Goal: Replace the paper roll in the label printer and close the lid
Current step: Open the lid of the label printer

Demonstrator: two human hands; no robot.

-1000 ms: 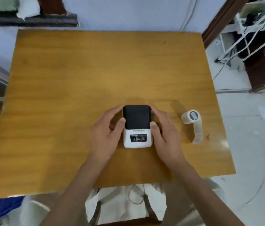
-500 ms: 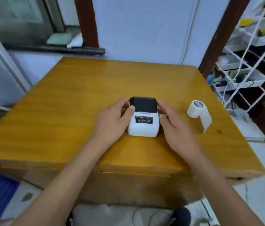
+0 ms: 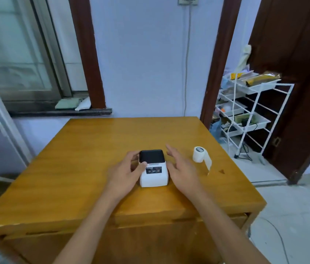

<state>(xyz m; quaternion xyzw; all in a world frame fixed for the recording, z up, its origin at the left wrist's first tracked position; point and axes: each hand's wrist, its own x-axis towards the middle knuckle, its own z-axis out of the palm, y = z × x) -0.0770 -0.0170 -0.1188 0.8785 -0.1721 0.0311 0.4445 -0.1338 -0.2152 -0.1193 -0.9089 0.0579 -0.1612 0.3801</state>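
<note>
Head view, wooden table, left hand gripped printer at its left side, thumb on black lid, front label print too blurred to read, right hand hovered released beside printer, paper roll lay farther right, tail unrolled.

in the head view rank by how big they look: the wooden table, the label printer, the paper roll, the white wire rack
1. wooden table
2. white wire rack, though it stands farther off, so its true size is unsure
3. label printer, gripped by the left hand
4. paper roll, smallest even with its loose tail
</note>
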